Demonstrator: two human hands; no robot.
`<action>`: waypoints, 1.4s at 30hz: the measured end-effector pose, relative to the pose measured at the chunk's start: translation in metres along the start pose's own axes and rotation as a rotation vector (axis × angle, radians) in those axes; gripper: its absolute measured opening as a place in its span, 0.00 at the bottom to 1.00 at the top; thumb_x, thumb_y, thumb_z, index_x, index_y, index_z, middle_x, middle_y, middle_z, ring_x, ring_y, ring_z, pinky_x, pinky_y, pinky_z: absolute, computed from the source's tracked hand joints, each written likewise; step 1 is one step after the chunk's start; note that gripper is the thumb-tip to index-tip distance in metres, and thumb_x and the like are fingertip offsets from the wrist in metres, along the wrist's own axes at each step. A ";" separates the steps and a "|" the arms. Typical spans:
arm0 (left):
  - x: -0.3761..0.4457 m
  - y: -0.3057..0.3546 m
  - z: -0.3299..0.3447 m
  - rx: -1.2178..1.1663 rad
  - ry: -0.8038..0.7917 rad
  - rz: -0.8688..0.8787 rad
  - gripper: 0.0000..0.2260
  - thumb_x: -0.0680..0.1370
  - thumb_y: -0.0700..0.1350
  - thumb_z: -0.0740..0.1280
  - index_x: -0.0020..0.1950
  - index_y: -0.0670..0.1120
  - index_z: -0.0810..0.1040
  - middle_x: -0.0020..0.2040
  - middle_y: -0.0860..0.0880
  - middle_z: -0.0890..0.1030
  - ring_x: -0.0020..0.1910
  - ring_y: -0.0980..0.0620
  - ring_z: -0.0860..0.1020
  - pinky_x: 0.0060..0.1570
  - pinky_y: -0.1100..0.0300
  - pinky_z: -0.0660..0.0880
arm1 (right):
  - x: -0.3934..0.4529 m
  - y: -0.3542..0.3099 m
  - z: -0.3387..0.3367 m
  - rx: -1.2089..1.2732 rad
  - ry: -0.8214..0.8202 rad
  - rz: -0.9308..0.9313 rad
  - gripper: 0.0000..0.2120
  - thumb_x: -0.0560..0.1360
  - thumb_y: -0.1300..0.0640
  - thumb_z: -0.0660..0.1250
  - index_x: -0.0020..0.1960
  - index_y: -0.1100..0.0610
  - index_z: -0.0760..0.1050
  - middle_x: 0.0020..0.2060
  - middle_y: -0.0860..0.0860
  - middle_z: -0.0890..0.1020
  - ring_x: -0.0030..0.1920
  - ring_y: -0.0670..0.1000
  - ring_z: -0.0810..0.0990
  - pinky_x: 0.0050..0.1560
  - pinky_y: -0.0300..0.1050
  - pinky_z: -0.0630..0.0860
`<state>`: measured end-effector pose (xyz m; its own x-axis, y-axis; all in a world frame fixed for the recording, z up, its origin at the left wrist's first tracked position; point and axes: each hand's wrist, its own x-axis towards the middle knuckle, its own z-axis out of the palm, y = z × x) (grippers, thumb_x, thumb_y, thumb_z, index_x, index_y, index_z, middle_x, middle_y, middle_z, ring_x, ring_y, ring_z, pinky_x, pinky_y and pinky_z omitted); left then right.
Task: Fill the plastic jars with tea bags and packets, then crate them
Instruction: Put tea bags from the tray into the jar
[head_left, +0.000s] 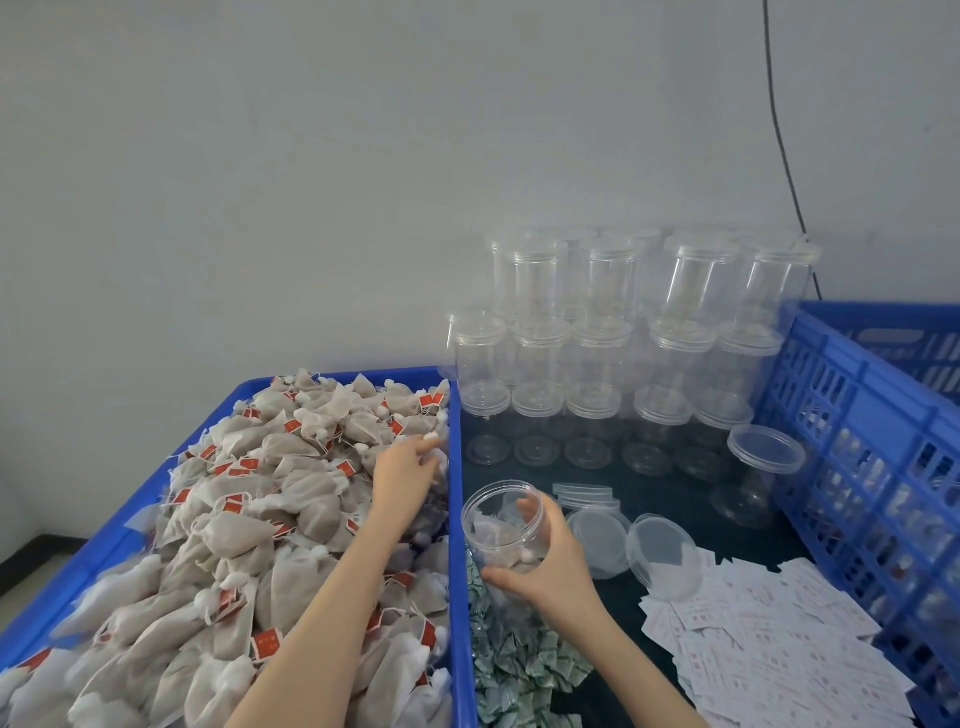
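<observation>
We record, at lower centre of the frame, one clear round plastic jar without a lid, tilted with its mouth toward the upper left and already holding a few tea bags; our right hand grips it, fingers curled round the far wall and thumb across the near side. Filling the left half of the frame, a shallow blue plastic tray carries a heap of beige mesh tea bags with red paper tags; our left hand reaches into the heap near the tray's right rim, fingers bent down onto the bags, though we cannot tell whether they pinch one. Upper centre right: stacked empty clear lidded jars against the wall. Beside the held jar: loose clear round lids. Bottom centre: small green-and-white packets. Lower right: flat white paper packets. Right edge: a blue slatted plastic crate.
</observation>
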<state>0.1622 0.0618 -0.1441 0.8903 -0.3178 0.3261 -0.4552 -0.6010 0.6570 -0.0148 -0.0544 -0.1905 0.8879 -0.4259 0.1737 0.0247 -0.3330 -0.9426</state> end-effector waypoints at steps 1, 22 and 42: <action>-0.001 0.006 -0.007 -0.115 0.048 -0.022 0.12 0.78 0.38 0.65 0.58 0.47 0.82 0.50 0.51 0.83 0.33 0.62 0.74 0.32 0.73 0.68 | 0.001 0.000 0.000 0.001 0.000 0.005 0.46 0.61 0.53 0.83 0.73 0.47 0.63 0.67 0.41 0.71 0.67 0.40 0.69 0.56 0.25 0.65; -0.023 0.049 -0.043 -0.246 -0.314 0.229 0.11 0.76 0.36 0.67 0.47 0.53 0.79 0.45 0.58 0.83 0.46 0.63 0.81 0.51 0.67 0.77 | 0.004 -0.002 -0.002 0.046 0.053 0.004 0.44 0.60 0.53 0.83 0.69 0.44 0.64 0.64 0.40 0.73 0.64 0.36 0.69 0.56 0.29 0.67; -0.012 -0.018 0.004 0.884 -0.378 0.101 0.14 0.79 0.43 0.62 0.64 0.46 0.74 0.64 0.44 0.71 0.63 0.44 0.70 0.60 0.53 0.71 | -0.002 -0.001 -0.005 -0.003 0.019 -0.004 0.42 0.61 0.54 0.83 0.65 0.38 0.60 0.63 0.37 0.71 0.63 0.35 0.69 0.54 0.24 0.66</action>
<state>0.1600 0.0736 -0.1623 0.8537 -0.5207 0.0116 -0.5123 -0.8435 -0.1615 -0.0183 -0.0573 -0.1881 0.8788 -0.4406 0.1830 0.0267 -0.3375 -0.9409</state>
